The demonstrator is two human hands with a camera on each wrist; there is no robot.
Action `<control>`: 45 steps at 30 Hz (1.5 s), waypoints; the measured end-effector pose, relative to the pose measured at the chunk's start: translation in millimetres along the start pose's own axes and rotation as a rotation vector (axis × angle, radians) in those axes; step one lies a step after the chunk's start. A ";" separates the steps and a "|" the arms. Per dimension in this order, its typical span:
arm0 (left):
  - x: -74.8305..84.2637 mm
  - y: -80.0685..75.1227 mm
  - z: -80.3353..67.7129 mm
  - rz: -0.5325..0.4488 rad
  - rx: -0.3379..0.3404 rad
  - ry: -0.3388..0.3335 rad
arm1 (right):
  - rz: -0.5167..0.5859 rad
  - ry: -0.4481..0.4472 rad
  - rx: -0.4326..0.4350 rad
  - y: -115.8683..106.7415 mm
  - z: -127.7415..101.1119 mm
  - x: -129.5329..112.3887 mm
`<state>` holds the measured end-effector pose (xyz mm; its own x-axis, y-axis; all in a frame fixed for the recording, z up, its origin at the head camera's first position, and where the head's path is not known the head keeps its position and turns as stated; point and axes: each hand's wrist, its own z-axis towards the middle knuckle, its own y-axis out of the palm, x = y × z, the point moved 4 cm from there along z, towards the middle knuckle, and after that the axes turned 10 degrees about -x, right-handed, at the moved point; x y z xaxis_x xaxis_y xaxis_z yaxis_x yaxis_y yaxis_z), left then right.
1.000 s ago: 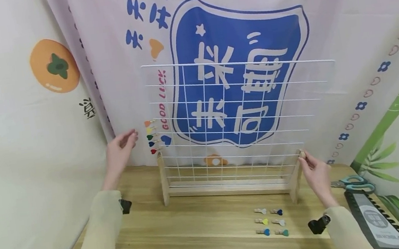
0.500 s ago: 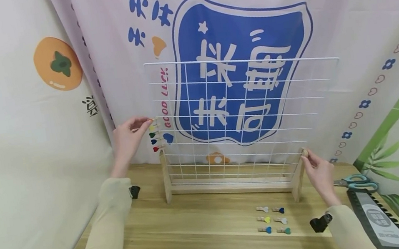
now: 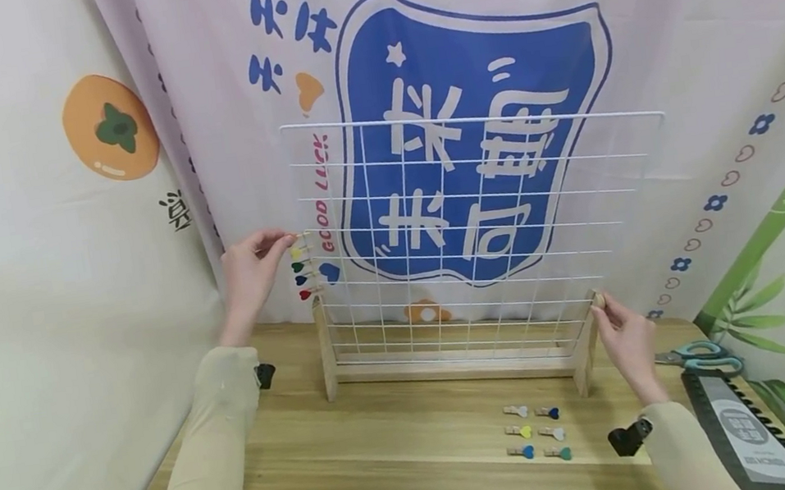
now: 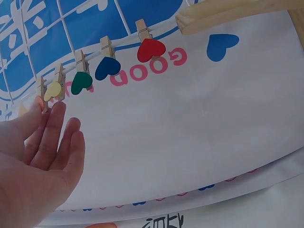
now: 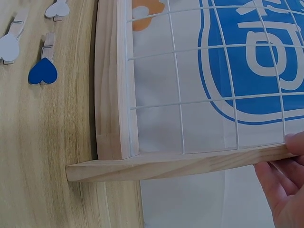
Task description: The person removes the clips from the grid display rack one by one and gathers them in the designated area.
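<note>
Top peg of coloured row clipped on left edge of wire grid, pinched by left hand. Right hand fingers closed on wooden frame post. Peg judged light, stiff, springy; best squeezed at tail end.

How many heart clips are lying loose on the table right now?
6, in two columns on the table right of centre, before the grid stand. None appears hidden; the others are clipped on the grid's left edge.
</note>
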<state>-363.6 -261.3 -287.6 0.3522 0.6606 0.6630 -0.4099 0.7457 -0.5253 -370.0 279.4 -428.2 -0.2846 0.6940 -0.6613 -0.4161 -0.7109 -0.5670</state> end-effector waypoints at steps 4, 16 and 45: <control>0.1 -1.7 -0.1 0.007 0.036 0.012 | 0.002 0.022 -0.022 1.3 -0.4 -0.7; -10.5 -15.3 -13.6 -0.057 0.065 -0.047 | 0.003 0.034 -0.028 -0.2 0.0 0.7; -65.4 146.4 -133.6 -0.105 -0.468 0.007 | 0.001 0.032 -0.038 -0.8 1.1 0.3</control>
<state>-334.3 -183.7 -479.1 0.3779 0.5786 0.7228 0.0504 0.7666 -0.6401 -370.7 280.3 -427.4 -0.2575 0.6896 -0.6769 -0.3826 -0.7160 -0.5839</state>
